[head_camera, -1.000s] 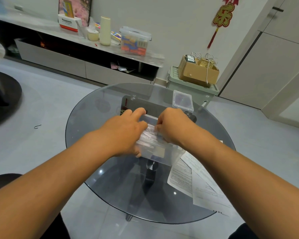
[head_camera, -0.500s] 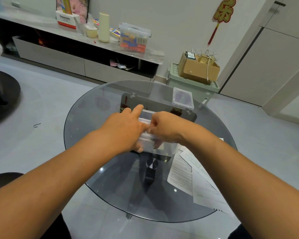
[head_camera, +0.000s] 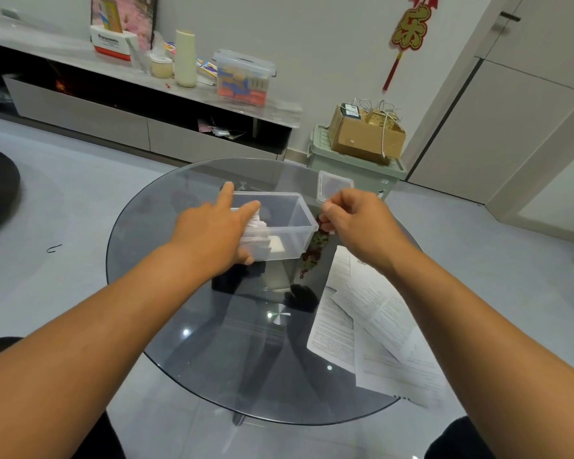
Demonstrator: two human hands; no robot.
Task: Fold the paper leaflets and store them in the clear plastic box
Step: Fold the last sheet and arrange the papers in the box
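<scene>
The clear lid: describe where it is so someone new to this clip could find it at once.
On the round glass table, look at the far edge, beyond the right hand. The clear lid lies flat there, right of the open clear plastic box. Unlike the box, it is shallow and holds nothing.

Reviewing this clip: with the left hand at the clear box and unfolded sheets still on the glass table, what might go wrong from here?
1. The unfolded leaflets overhang the glass table's near right edge, close under the right forearm; a brush could slide them off.
2. The folded leaflets sit packed at the left end of the clear plastic box under the left hand; they may spring up.
3. The lid lies near the far rim, by the right hand, and could be nudged off.
</scene>
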